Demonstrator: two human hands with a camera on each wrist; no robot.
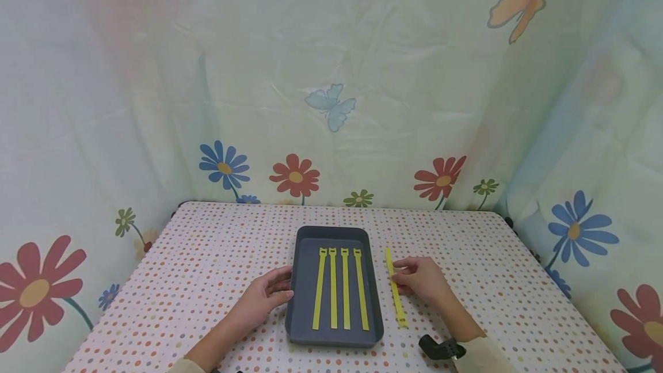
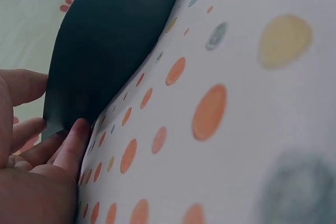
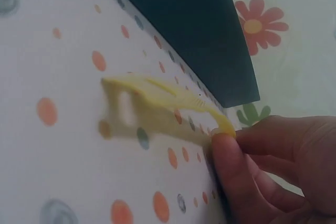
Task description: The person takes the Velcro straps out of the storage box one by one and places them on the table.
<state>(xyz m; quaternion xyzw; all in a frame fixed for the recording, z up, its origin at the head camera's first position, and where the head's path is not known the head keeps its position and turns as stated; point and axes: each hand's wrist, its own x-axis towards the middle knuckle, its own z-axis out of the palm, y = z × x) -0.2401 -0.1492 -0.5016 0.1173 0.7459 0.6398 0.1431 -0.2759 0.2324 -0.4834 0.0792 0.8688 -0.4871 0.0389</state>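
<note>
A dark grey tray (image 1: pixel 331 336) lies on the table, with several yellow hook-and-loop cable ties (image 1: pixel 334 289) side by side in it, slotted heads toward the far end. My left hand (image 1: pixel 261 298) rests against the tray's left side; in the left wrist view its fingertips touch the outer wall (image 2: pixel 110 40). To the right of the tray, my right hand (image 1: pixel 422 281) pinches another yellow cable tie (image 1: pixel 397 304) between thumb and fingers, its slotted head toward me. The right wrist view shows this cable tie (image 3: pixel 163 93) raised off the tabletop near the head, casting a shadow.
The table (image 1: pixel 228 246) wears a white cover with coloured dots. Behind and on both sides hangs a curtain (image 1: pixel 259 73) printed with flowers and butterflies. A black wrist device (image 1: pixel 440 348) sits at my right wrist.
</note>
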